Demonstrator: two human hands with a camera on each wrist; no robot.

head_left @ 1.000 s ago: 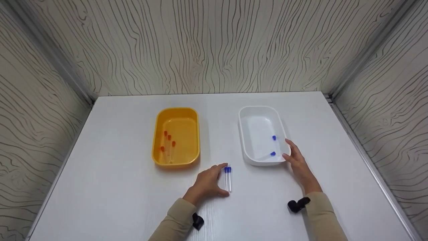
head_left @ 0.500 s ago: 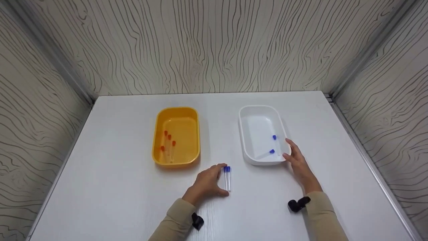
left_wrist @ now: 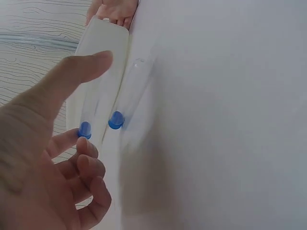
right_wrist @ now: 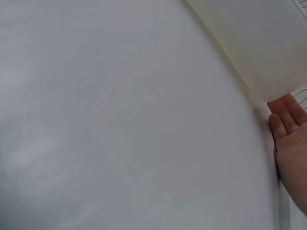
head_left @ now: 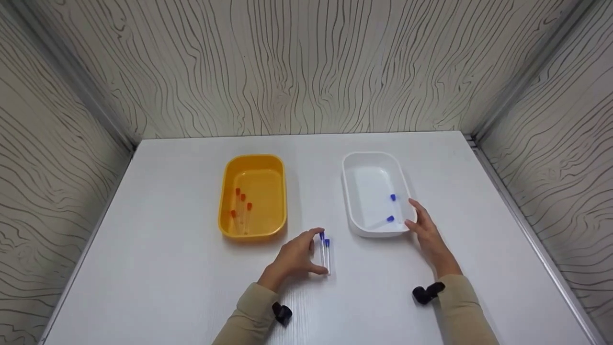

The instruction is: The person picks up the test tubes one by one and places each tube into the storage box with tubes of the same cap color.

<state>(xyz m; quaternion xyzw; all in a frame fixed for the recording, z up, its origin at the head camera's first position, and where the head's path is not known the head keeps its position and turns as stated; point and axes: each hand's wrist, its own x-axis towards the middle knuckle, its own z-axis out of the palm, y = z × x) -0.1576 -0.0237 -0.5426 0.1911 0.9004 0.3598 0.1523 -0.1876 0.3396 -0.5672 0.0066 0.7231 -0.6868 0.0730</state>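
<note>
Left hand (head_left: 296, 256): thumb and fingertips set well apart, pinching one tube lengthwise. Held tube (head_left: 323, 251): between them, fingertip at the blue cap, thumb at the clear end.

Loose tube (head_left: 328, 258): one, blue cap, just right of the left fingers, lying on the table (head_left: 167, 249).

Right hand (head_left: 426, 235): thumb and forefinger spread, touching the near right corner of the white tray (head_left: 368, 187); whether they grip the rim or merely steady it, cannot tell.

Blue tubes (head_left: 391, 219): two, inside that tray, just left of the right fingers.

Yellow tray (head_left: 266, 191): beyond and left of the left fingers, apart from them; red tubes (head_left: 249, 206), four, inside.

Step in hand, as judged: taking up one tube of the pair. Next move, as judged: keep the end-to-end pinch firm, clear the loose tube without rolling it, and carry toward the right fingers and their tray.

Hard to make out: clear barrels, faint against white; the held tube's thumb end, covered; its height off the table. Right wrist view: hand cut off at the edge, tray only in part.
</note>
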